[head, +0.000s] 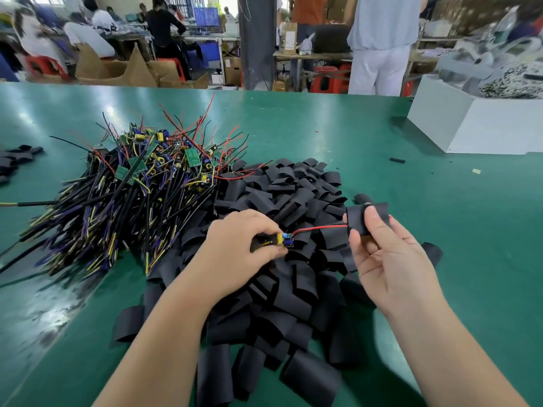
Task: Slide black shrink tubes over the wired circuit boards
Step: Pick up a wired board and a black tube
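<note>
My left hand (241,245) grips a small wired circuit board (284,240) with yellow and blue parts, above a heap of black shrink tubes (282,289). A red wire (320,228) runs from the board to the right into a black shrink tube (360,218) that my right hand (388,257) pinches between thumb and fingers. The board itself is outside that tube. A tangled pile of wired circuit boards (141,183) with black, red, yellow and purple leads lies to the left on the green table (382,142).
A white box (458,124) holding small parts stands at the table's far right. A few black tubes (17,160) lie at the far left edge, and one small tube (397,160) lies near the box. People sit and stand at benches beyond the table.
</note>
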Motion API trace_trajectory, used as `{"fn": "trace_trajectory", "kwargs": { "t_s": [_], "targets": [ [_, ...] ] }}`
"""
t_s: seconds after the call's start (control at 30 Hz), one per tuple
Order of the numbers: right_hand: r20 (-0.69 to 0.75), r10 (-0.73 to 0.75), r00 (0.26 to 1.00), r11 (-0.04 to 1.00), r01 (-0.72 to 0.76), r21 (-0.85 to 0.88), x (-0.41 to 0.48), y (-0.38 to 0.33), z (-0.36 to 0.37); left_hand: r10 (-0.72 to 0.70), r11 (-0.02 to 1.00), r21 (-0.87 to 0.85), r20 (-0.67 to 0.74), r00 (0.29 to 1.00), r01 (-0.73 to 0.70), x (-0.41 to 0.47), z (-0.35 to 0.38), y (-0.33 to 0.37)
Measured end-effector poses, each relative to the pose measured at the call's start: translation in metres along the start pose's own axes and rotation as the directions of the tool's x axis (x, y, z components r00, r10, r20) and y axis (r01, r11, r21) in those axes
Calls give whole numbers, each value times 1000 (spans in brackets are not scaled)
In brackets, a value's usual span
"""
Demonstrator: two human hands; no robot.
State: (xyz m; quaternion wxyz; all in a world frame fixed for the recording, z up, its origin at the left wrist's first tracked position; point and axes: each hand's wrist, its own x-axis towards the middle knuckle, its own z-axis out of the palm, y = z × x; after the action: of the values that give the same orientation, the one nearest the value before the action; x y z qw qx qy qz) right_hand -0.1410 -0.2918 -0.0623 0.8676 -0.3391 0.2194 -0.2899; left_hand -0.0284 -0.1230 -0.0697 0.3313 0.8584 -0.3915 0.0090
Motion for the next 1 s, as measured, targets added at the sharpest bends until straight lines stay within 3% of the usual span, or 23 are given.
{"fn": "trace_trajectory", "kwargs": {
  "t_s": [0.1,0.23,0.37,0.53,0.63,0.87,1.0],
  "targets": [
    [-10,-28,1000,1000,28,-4,1,2,0,-45,973,-230,-38,998,35,-1,1,1],
    [-35,-83,996,996,83,-13,5,-2,-5,-72,892,-444,28,997,77,-1,1,2],
    [148,-57,987,994,43,97,4,-7,-4,-36,750,-654,114,993,102,-2,-1,5],
    [431,-1,902,992,-54,115,-5,-2,-2,-4,676,-721,202,979,152,-4,6,14],
    [490,6,872,998,-38,55,-5,1,-2,52,497,-844,262,964,203,-6,8,22],
    [529,-100,842,959,224,-176,-1,-3,-8,-11,227,-908,359,933,352,-3,10,23],
    [495,-164,853,898,337,-284,-2,-3,-7,-34,159,-900,406,913,406,-3,11,21]
  ]
}}
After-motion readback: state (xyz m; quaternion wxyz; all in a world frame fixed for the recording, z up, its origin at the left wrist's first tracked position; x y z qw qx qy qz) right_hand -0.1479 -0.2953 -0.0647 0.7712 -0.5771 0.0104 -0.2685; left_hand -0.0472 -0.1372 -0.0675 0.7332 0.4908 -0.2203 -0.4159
